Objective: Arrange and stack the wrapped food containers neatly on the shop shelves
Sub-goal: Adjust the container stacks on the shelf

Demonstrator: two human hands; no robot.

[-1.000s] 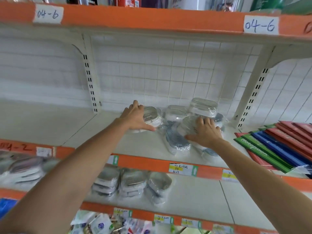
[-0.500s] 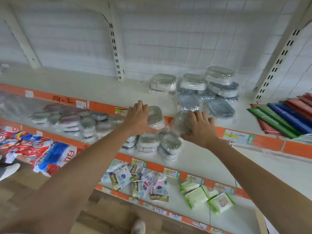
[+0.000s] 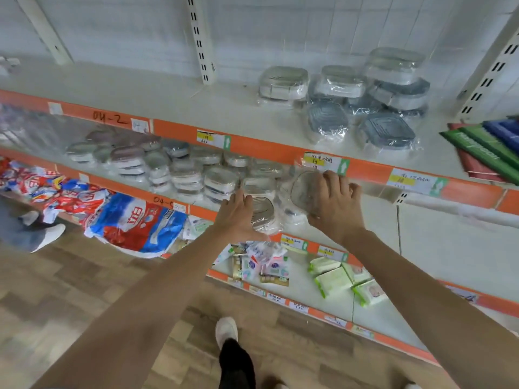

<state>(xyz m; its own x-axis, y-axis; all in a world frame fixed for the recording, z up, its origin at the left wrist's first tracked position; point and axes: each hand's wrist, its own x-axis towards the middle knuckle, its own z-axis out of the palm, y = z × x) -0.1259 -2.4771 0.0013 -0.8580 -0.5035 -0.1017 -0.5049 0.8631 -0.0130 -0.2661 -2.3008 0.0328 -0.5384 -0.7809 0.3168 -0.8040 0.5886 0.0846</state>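
Below the upper shelf [image 3: 230, 108] now, left hand [image 3: 238, 214] and right hand [image 3: 334, 203] each grip a container, lowered toward the packed middle row [image 3: 179, 169] for stacking.

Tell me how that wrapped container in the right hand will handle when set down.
The container probably feels stiff and light. Its loose glossy wrap looks slippery under the right hand, so it may slide on a stack.

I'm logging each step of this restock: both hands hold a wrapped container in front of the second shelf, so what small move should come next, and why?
Probably ease both in onto that shelf. The left hand holds a wrapped container and the right hand another, level with the row of wrapped containers stacked to their left.
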